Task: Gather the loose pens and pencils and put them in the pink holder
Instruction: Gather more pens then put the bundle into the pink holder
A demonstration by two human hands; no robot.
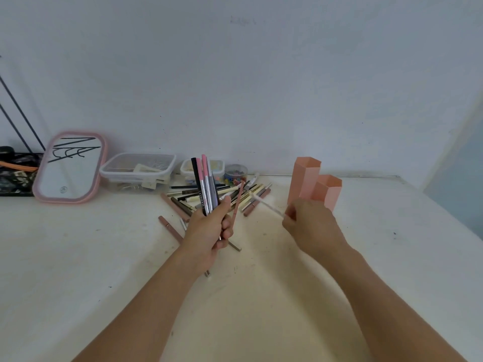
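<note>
Pens and pencils point(224, 195) lie heaped on the counter point(104, 257) between my hands, and my left hand point(209, 231) grips an upright bundle point(205, 185) while my right hand point(308, 223) pinches a blurred white pen point(269, 207) in its fingers. I should carry it tip-down into the pink holder point(313, 184) just behind that hand, keeping clear of the rim. The mirror point(70, 168), clear tubs point(138, 171) and bead jar point(235, 173) stand back by the wall, out of my path.

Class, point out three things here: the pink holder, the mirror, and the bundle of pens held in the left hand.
pink holder point(304, 178): head view, front wall of its taller tube.
mirror point(72, 171): head view, centre of the glass.
bundle of pens point(205, 184): head view, mid-shafts above the left hand point(209, 231).
</note>
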